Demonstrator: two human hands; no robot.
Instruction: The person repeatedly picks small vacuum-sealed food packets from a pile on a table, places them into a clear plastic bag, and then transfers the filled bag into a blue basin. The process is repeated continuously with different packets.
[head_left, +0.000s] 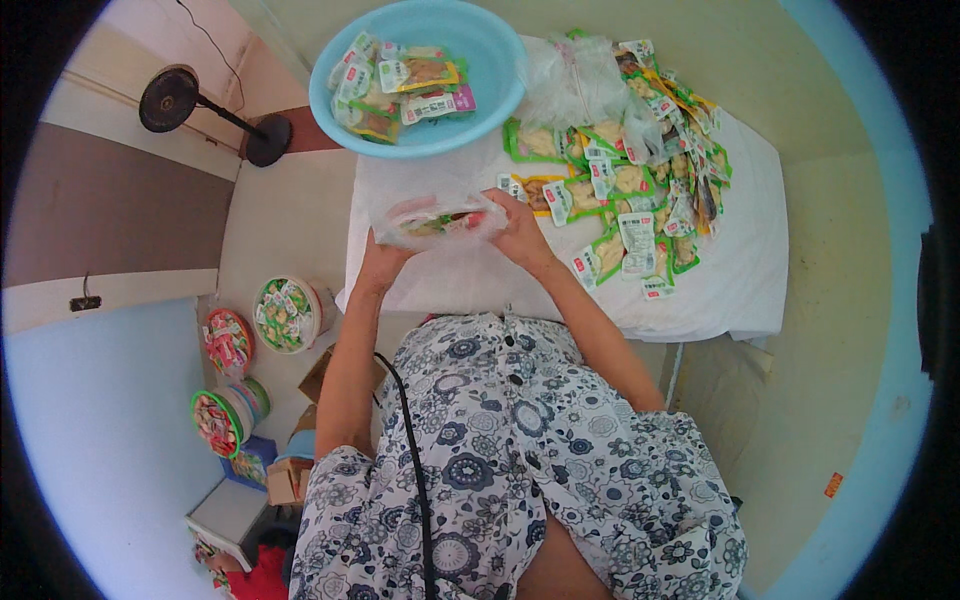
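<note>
Between my two hands a clear plastic bag (439, 217) is held above the white-covered table (450, 281). Something green and red shows inside it, too blurred to name. My left hand (386, 253) grips the bag's left side, and my right hand (517, 231) grips its right side. To the right lies a spread of printed food sachets (630, 180), mostly green-edged and partly overlapping. Crumpled clear plastic bags (577, 82) rest on top of the sachets at the back. Beyond my hands, a light blue basin (491, 97) holds several more sachets (420, 75).
On the floor at left stand a white bucket (319, 307) of green packets, a red basin (244, 334) of red packets and a green-rimmed bucket (236, 412). Cardboard boxes (289, 480) sit nearer me. A black pedestal fan (171, 99) is at the far left. A black cable (412, 450) hangs over my shirt.
</note>
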